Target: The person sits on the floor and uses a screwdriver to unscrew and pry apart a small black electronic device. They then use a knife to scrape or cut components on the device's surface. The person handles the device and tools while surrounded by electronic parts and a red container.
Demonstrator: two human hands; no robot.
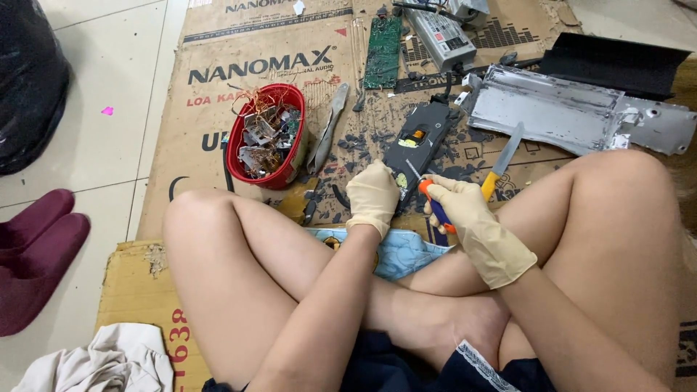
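My left hand [373, 196], in a beige glove, presses on the near end of a long black device [420, 141] that lies on the cardboard. In my gloved right hand [468, 218] I grip a screwdriver [435, 208] with an orange and blue handle. Its thin metal shaft points up and left onto the near end of the device. A yellow spot shows in an opening on the device's top.
A red bowl [236, 170] of copper wire and metal scraps stands to the left. A yellow-handled knife [501, 161], a green circuit board [382, 51], a grey metal panel [559, 109] and a black cover [617, 64] lie on the cardboard [218, 43]. Maroon slippers [36, 254] sit at far left.
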